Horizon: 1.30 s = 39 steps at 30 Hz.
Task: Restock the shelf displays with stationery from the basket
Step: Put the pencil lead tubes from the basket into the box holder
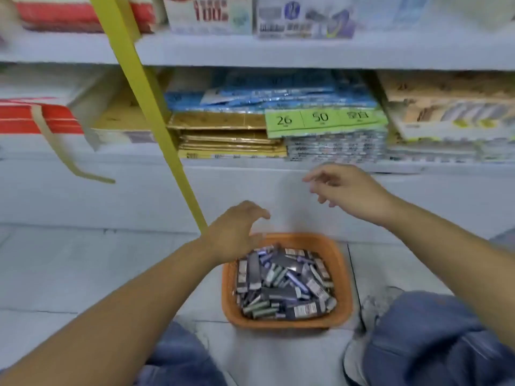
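While a person in blue jeans (423, 335) crouched on the pale tiled floor (55, 274), an orange plastic basket (344, 277) sat at lower centre of the frame, heaped with small boxed stationery packs (281, 285) in grey, blue and white; the blur hid their labels. The left hand (237, 232) hovered over the basket's upper-left corner, fingers spread and curled, gripping nothing. The right hand (348, 190) was raised at centre right, in front of the white base panel of the shelving (237, 185), its fingers loosely apart and empty. On the shelf above it lay stacks of gold packets (228, 135), blue packets (278, 93) and a green tag (320, 119) printed with 26 and 50. A yellow strap (156, 107) ran diagonally from the top of the frame down behind the left hand, and red-and-white boxes (33, 115) stood at the left edge.
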Tool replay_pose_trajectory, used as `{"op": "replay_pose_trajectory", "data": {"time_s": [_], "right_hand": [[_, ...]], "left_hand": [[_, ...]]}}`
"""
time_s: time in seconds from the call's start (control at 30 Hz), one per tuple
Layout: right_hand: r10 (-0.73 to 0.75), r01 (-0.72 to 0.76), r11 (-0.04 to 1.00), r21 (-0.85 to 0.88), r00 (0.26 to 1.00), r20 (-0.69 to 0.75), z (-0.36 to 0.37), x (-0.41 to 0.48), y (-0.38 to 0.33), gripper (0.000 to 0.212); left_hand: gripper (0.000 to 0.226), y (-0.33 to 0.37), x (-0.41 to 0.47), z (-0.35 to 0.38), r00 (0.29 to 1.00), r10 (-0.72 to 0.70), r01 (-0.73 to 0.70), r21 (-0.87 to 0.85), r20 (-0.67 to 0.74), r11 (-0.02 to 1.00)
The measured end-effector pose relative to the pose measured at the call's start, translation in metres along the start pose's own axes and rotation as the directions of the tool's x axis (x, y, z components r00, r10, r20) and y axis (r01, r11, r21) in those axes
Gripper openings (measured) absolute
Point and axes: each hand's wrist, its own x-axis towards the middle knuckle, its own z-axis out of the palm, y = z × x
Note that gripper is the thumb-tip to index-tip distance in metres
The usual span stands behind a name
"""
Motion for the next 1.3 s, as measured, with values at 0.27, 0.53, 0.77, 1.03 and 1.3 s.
{"op": "replay_pose_trajectory", "data": {"time_s": [0.27, 0.53, 0.77, 1.03, 1.3], "right_hand": [[0.526, -0.514, 0.849, -0.123, 0.795, 0.302, 0.144, -0.044, 0.219, 0.037], [0.536, -0.468, 0.844, -0.263, 0.758, 0.373, 0.186, -0.060, 0.265, 0.117], [0.504, -0.410, 0.862, -0.299, 0.764, 0.404, 0.192, -0.061, 0.260, 0.076], [0.477, -0.428, 0.879, -0.211, 0.775, 0.415, 0.177, -0.060, 0.257, 0.035], [0.481, -0.485, 0.862, -0.149, 0.685, 0.547, 0.170, -0.057, 0.255, 0.028]], "left_hand": [[0.039, -0.070, -0.003, 0.179, 0.873, -0.351, 0.405, -0.102, 0.338, 0.909], [0.074, -0.107, 0.001, 0.230, 0.865, -0.432, 0.457, -0.045, 0.255, 0.889], [0.062, -0.097, 0.006, 0.244, 0.911, -0.336, 0.344, 0.011, 0.238, 0.939], [0.049, -0.094, 0.016, 0.249, 0.896, -0.359, 0.358, 0.054, 0.261, 0.932], [0.035, -0.090, 0.007, 0.241, 0.845, -0.449, 0.506, -0.168, 0.290, 0.846]]}}
